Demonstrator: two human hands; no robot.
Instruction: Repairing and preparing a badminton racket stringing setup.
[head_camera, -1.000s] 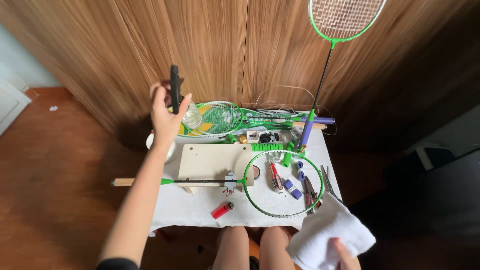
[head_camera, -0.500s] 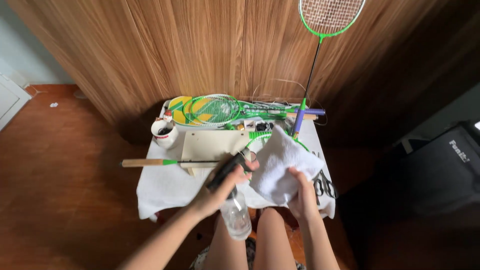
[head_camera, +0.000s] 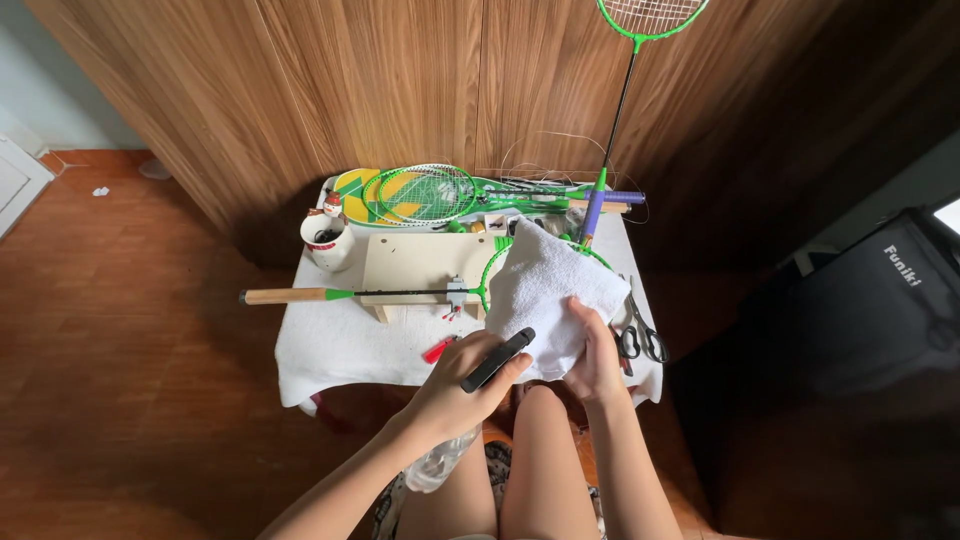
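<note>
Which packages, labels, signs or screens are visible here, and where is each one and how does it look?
Black case: on the floor at the right, boxy, with white lettering on its top.
Small label card: at the back of the table near the rackets, square, white with a dark mark.
No screens or signs show.

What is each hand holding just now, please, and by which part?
The left hand grips a black-capped clear spray bottle around its neck; the right hand pinches the white towel at its near edge.
</note>
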